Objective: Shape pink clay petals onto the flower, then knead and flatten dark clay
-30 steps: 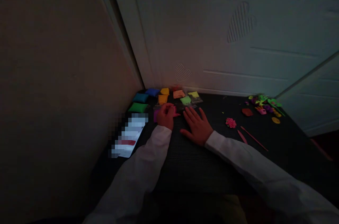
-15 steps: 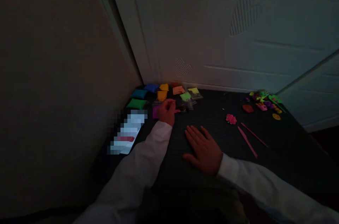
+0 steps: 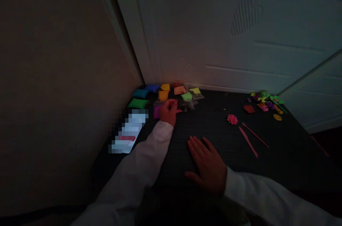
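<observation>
My left hand [image 3: 168, 111] is closed in a pinch at the packets near the back of the dark table [image 3: 171, 154]. Whatever its fingers hold is too dim and small to make out. A pink piece [image 3: 178, 111] shows at its right side, and a purple packet [image 3: 156, 111] lies partly hidden on its left. Palm down, my right hand [image 3: 207, 162] rests flat near the table's front, fingers stretched and thumb apart. To its right are a pink clay flower [image 3: 232, 119], a pink modelling knife [image 3: 248, 142] and a thin pink stick [image 3: 255, 135].
Packets of coloured clay, among them green [image 3: 138, 103], orange [image 3: 163, 95] and light green [image 3: 186, 96], line the back left. A lit phone [image 3: 130, 131], blurred out, lies at left. Small clay pieces [image 3: 267, 101] cluster at the back right. A white panel [image 3: 203, 33] rises behind.
My right hand has drawn back from beside the packets toward the table's front edge, staying flat. My left hand keeps its pinch in nearly the same spot. The view has shifted slightly.
</observation>
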A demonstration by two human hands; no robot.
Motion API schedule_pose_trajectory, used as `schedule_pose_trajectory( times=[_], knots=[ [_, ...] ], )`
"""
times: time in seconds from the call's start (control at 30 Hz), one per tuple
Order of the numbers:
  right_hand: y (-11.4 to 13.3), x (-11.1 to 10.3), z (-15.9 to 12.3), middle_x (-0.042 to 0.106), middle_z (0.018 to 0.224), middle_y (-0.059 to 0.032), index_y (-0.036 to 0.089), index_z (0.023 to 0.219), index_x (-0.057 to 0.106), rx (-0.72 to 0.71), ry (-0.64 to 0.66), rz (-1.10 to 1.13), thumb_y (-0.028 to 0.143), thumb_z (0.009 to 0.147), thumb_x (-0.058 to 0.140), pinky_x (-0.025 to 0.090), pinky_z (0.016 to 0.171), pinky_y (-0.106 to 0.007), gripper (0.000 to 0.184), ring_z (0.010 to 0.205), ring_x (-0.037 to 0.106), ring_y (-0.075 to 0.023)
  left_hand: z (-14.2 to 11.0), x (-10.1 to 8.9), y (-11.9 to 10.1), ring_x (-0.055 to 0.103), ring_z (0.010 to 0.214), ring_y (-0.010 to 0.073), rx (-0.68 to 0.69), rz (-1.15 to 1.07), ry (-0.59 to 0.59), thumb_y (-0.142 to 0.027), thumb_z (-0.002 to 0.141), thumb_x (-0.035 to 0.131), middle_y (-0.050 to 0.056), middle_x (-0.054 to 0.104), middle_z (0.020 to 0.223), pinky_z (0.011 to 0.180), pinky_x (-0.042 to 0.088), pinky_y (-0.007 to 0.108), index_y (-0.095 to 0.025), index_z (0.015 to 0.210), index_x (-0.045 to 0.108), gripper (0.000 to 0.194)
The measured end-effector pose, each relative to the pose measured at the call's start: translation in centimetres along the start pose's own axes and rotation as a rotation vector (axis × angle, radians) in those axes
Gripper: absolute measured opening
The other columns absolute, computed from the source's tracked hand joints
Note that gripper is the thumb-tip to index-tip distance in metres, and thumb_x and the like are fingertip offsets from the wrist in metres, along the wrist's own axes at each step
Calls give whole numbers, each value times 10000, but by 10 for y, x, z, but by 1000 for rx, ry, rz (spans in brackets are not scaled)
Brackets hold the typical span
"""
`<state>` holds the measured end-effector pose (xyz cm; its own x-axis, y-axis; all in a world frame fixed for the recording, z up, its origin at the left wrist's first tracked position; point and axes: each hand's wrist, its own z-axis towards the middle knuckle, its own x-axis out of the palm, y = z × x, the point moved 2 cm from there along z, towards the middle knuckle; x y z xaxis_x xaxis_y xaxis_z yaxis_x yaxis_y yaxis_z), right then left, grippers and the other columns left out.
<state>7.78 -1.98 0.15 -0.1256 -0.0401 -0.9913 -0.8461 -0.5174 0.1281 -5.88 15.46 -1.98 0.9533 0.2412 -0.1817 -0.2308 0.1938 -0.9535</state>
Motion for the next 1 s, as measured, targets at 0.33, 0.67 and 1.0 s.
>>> schedule_pose_trajectory(
  times=[0.33,0.67,1.0],
  knots=[
    [-44,-10,86,135,1396,-122,73,1329,161,195,-175,-39,573,812,172,11,1016,-485,720,1281,93,-237,-2,-2,-13,555,713,114,-63,-49,37,-279,814,468,35,566,868,617,484,282,-118,933,529,210],
    [2,2,7,177,1383,-138,63,1315,220,93,-33,-7,648,755,217,55,1031,-452,810,1279,111,-241,-3,1,-13,548,673,100,-82,-96,41,-266,810,476,20,567,812,593,479,264,-112,877,539,180],
    [-23,-3,64,266,1352,-146,78,1301,260,213,-160,-70,602,791,193,51,1013,-494,734,1261,179,-251,-1,2,-6,551,696,108,-68,-132,68,-275,813,469,30,565,849,605,482,273,-116,917,531,200]
  ],
)
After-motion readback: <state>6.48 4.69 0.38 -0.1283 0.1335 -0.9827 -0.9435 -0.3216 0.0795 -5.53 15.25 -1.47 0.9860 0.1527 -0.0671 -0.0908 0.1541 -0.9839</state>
